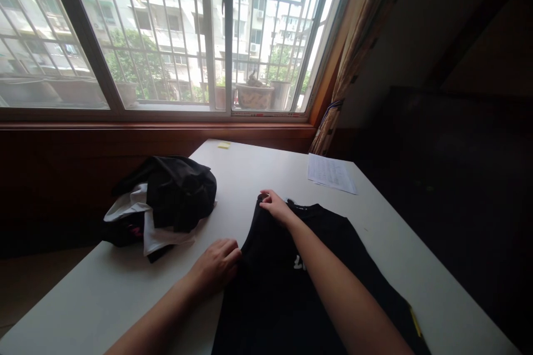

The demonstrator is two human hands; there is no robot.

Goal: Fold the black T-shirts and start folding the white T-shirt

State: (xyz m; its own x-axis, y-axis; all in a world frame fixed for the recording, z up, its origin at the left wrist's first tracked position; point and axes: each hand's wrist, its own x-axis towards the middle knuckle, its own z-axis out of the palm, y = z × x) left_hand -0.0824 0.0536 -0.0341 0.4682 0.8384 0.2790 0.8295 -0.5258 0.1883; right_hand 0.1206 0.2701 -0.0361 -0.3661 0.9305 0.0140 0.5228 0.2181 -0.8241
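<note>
A black shirt [270, 299] with white lettering on its front lies spread on the white table [245, 172], its collar toward the window. My left hand [219, 263] is closed on the shirt's left edge. Farther up, my right hand [275, 205] pinches the fabric at the upper left corner, near the shoulder. My right forearm crosses over the shirt's front and covers part of the lettering.
A pile of black and white clothes [175, 194] sits at the table's left edge. Paper sheets [332, 172] lie at the far right, and a yellow note [224, 145] near the back edge. Behind are a barred window and a curtain [337, 89].
</note>
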